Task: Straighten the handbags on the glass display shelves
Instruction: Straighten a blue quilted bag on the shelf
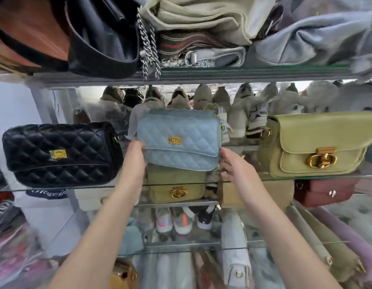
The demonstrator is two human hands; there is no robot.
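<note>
Handbag (179, 140) in quilted blue sits between gripping left hand (135, 157) and right hand (231, 165).

The light was bright, soft and white, and it seemed to come mostly from behind the shelf (306, 177), where the shoes (239, 113) looked pale and washed out, while shadows were weak and the black bag (60, 153) carried only small dull highlights. The blue bag (179, 140) in the centre was fairly sharp, but things seen through the glass were hazy and the grey bag (316, 38) at the top right was smeared by blur. The wide lens bent the shelf edges and stretched the green bag (318, 142) at the side.
</note>
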